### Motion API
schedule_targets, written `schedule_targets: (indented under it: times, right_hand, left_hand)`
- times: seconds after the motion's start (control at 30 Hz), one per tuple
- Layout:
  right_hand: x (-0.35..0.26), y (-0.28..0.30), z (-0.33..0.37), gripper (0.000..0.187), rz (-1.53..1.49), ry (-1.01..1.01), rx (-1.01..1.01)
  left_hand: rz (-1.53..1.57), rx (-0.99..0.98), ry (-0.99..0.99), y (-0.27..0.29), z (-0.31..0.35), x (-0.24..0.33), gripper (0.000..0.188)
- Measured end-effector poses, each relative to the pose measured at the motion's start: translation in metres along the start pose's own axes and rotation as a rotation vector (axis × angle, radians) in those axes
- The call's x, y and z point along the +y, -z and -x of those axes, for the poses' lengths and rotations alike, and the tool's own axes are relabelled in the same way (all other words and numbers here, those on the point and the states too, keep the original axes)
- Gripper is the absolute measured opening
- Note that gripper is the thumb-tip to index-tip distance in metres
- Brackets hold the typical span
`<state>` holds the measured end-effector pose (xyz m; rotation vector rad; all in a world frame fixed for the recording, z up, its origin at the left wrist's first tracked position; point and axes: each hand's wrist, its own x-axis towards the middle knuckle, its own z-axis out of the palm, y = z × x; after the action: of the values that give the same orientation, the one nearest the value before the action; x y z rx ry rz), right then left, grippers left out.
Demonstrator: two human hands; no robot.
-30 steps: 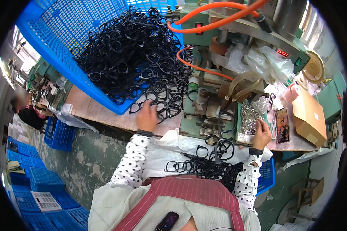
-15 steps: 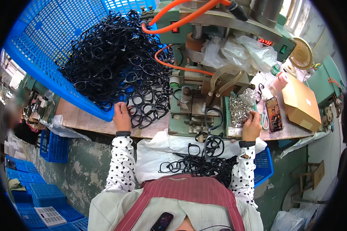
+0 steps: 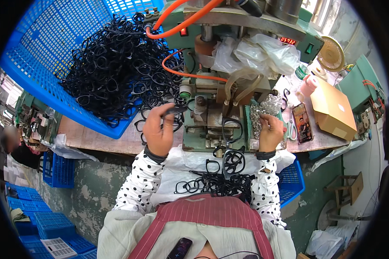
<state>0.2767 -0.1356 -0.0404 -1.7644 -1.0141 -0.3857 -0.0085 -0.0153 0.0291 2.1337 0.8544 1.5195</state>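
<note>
Left grip (image 3: 158, 131), clamped on a dark glasses frame (image 3: 175, 111); beyond it, a large heap (image 3: 110, 73), apparently left to do. Between grips, bodyward: smaller heap (image 3: 216, 183). Right grip (image 3: 263, 120): fingertips together beside metal bits (image 3: 254, 117), contents indiscernible.

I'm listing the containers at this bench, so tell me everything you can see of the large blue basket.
The large blue basket looks like plastic, its walls pierced by rows of small holes, with a smooth, solid rim. It lies at the upper left, tipped with its opening toward the person; the picture cuts off its top. Black eyeglass frames heap inside and spill onto the table, which seems to support it. Neither hand touches it.
</note>
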Motion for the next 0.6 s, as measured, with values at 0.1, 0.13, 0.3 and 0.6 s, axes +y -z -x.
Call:
schedule_targets:
  times: [0.1,0.13,0.3,0.6]
  right_hand:
    - [-0.022,-0.008,0.000,0.019,-0.403,-0.259,-0.095]
    - [-0.043,-0.005,-0.004,0.020,-0.527,-0.331,-0.123]
    - [-0.098,-0.003,-0.004,0.040,-0.756,-0.396,-0.212]
    - [-0.109,-0.030,0.001,0.047,-0.747,-0.254,-0.089]
  left_hand:
    - [0.042,-0.057,-0.121,-0.007,-0.011,0.030,0.019]
    - [0.065,-0.070,-0.136,-0.009,-0.014,0.037,0.019]
    - [0.173,-0.080,0.019,-0.014,-0.031,0.056,0.022]
    - [0.400,-0.057,0.082,-0.020,-0.044,0.049,0.018]
